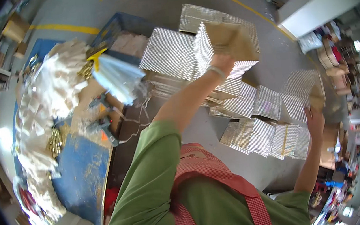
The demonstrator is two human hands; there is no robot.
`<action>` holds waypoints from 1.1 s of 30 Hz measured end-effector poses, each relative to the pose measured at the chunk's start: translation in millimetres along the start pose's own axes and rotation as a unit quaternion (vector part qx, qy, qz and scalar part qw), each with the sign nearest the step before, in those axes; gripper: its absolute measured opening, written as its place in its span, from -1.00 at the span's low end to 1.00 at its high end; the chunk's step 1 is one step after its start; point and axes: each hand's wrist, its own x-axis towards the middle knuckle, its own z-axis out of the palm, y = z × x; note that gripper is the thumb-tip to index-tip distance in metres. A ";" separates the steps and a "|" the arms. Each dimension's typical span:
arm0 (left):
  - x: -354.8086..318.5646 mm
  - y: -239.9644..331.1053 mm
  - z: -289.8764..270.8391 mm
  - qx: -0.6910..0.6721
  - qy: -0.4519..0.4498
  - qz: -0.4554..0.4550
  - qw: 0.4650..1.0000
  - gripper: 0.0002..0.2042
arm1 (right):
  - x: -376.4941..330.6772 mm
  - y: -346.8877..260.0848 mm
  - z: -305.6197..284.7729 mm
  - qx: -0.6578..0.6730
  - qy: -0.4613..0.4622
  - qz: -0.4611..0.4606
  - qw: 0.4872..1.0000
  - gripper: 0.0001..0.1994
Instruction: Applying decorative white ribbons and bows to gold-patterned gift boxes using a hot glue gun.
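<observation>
My left hand (223,63) reaches out ahead, closed on the near edge of an open box (204,49) with shiny silver ridged outside and plain brown inside. Off to the right, my right hand (315,118) grips the lower edge of a second silver box (297,92), whose brown side shows near my fingers. Under and beside the first box are more silver boxes, among them a large one (166,54) on its left. Several smaller silver boxes (249,135) stand in rows between my two arms. My fingertips are partly hidden on both hands.
On my left, a blue-topped table (77,168) bears heaped white material (59,82), glue guns (104,128) with trailing cords, and bundled clear plastic bags (118,77). A blue crate (111,31) stands behind it. A pale pillar (318,3) rises at the far right.
</observation>
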 end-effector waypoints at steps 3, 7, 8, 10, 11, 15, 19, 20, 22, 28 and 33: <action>-0.3 -20.6 -35.5 -0.022 0.028 -0.043 0.998 -0.85 | -16.9 0.9 31.2 0.040 0.003 -0.034 0.999 -0.67; -65.3 -39.3 -114.7 -0.137 0.099 -0.161 0.972 -0.71 | -29.2 41.2 114.5 0.014 0.082 -0.112 0.990 -0.66; -96.9 -48.8 -129.5 -0.172 0.121 -0.204 0.956 -0.70 | -19.1 20.1 118.5 0.042 0.019 -0.127 0.991 -0.66; -158.8 -70.8 -134.5 -0.249 0.271 -0.213 0.905 -0.70 | -5.1 -13.0 130.5 0.104 -0.059 -0.154 0.981 -0.67; -192.5 -77.2 -142.2 -0.278 0.303 -0.226 0.883 -0.67 | 4.5 -25.0 138.5 0.106 -0.078 -0.180 0.975 -0.68; -336.9 -104.8 -139.6 -0.419 0.441 -0.318 0.727 -0.58 | 42.7 -104.6 149.1 0.130 -0.109 -0.284 0.944 -0.70; -463.5 -122.2 -109.0 -0.473 0.580 -0.397 0.531 -0.60 | 61.2 -204.4 115.0 0.143 -0.097 -0.377 0.910 -0.69; -494.6 -124.2 -100.9 -0.474 0.589 -0.434 0.490 -0.59 | 61.0 -229.5 101.5 0.163 -0.095 -0.409 0.893 -0.68; -560.4 -132.7 -68.0 -0.493 0.652 -0.423 0.390 -0.61 | 55.7 -277.7 76.0 0.151 -0.114 -0.411 0.892 -0.69; -675.5 -142.4 6.7 -0.564 0.755 -0.297 0.155 -0.64 | 4.9 -378.8 9.6 0.134 -0.102 -0.457 0.873 -0.70; -703.7 -145.9 30.9 -0.566 0.782 -0.247 0.084 -0.61 | -38.1 -433.2 -32.4 0.161 -0.110 -0.513 0.836 -0.75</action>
